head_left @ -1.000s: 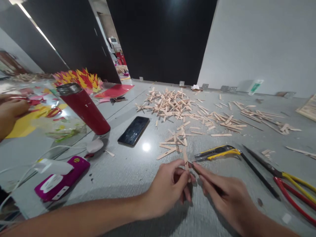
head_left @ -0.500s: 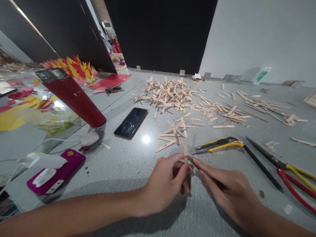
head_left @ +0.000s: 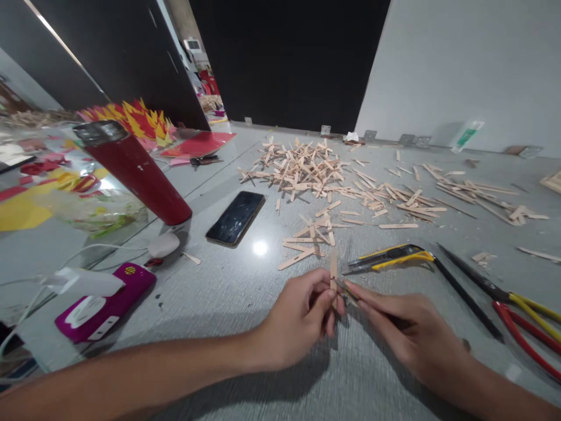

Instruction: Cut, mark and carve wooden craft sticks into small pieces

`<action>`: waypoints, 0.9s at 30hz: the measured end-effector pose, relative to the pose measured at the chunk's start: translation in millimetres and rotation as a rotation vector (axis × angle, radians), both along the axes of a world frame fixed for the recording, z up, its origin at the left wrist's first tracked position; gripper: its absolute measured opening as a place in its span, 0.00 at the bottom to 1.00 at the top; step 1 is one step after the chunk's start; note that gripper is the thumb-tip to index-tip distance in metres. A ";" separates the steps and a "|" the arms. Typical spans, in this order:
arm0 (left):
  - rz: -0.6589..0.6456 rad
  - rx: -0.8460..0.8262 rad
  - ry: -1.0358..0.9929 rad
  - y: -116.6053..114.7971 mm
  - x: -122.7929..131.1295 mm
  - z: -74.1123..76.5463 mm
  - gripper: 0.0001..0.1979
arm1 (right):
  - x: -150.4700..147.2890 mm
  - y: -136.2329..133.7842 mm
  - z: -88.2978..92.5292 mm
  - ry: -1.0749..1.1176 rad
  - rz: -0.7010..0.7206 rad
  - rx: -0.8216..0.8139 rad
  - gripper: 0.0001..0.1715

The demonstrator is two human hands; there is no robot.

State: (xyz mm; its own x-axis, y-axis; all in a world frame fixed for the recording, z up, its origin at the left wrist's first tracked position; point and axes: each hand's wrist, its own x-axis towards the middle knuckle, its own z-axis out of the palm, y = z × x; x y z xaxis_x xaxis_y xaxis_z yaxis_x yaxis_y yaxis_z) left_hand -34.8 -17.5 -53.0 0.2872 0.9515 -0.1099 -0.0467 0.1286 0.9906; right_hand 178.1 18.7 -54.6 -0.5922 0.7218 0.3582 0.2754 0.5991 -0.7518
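Note:
My left hand [head_left: 295, 321] pinches a wooden craft stick [head_left: 333, 262] between thumb and fingers, and the stick points away from me. Closed round a slim tool [head_left: 349, 291] with a thin metal tip, my right hand [head_left: 407, 327] holds that tip against the stick's right edge, beside a small dark mark or notch. Most of the tool is hidden in the palm, so its exact kind is unclear. Just beyond the hands lie several loose craft sticks [head_left: 302, 255], some with cut-outs. A yellow and black utility knife [head_left: 394, 256] rests near my right hand.
Scissors [head_left: 504, 292] with red and yellow handles lie at right. A heap of craft sticks [head_left: 302, 166] covers the far middle. To the left are a phone [head_left: 236, 217], a red flask [head_left: 138, 175], a purple power bank [head_left: 109, 301] with a white charger, and coloured paper [head_left: 201, 143].
The stick and both hands have shifted very slightly, and more of the tool's tip shows at the stick's edge. The whole view has drifted a little; the grips are the same.

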 end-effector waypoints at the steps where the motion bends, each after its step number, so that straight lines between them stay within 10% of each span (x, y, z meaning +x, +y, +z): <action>1: -0.007 -0.003 -0.004 0.0 -0.3 0.3 0.14 | 0.6 0.4 0.1 0.003 0.009 0.018 0.24; 27: -0.075 -0.024 -0.007 8.8 -5.8 6.5 0.14 | 12.8 10.1 0.7 -0.042 0.068 0.120 0.23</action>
